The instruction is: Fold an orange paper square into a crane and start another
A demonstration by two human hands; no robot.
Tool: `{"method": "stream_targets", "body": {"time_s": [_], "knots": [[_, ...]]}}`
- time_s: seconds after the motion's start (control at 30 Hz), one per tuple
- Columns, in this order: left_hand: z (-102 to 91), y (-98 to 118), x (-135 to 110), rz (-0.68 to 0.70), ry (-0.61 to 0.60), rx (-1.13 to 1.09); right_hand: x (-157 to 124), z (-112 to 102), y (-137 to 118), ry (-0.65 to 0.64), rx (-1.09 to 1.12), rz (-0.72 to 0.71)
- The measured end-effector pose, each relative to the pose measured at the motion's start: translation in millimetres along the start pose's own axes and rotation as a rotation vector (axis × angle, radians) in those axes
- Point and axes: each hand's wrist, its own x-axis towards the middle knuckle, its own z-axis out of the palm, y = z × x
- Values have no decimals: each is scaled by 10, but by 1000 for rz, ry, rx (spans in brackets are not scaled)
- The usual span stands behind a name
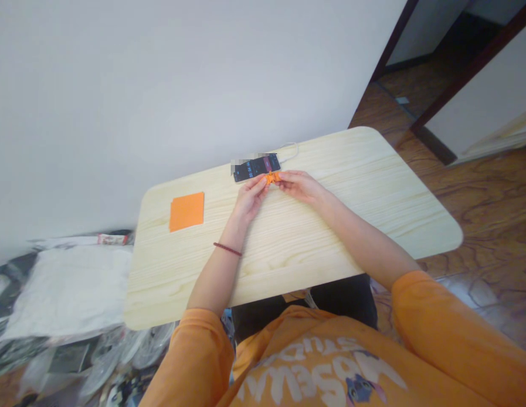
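Between my two hands is a small folded piece of orange paper point(272, 178), held just in front of the phone. My left hand point(251, 195) pinches its left end with thumb and fingers. At the other end, my right hand point(300, 185) grips it between thumb and fingertips. The fine shape of the folds is too small to make out. A stack of square orange paper sheets point(187, 212) lies to the left of my hands on the wooden table point(314, 237).
A phone point(257, 168) with a lit timer screen lies at the table's back edge, a white cable point(293, 151) running from it. Behind is a white wall point(182, 85). Bags and a white cloth point(76, 288) lie left of the table, below its top.
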Motion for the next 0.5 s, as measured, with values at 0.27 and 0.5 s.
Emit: {"method": "stream_targets", "body": {"time_s": [0.27, 0.5], "knots": [[-18, 1, 9, -67, -23, -36, 16, -6, -10, -6, 77, 84], [-23, 2, 19, -71, -41, -32, 49, -52, -11, -4, 133, 132]]}}
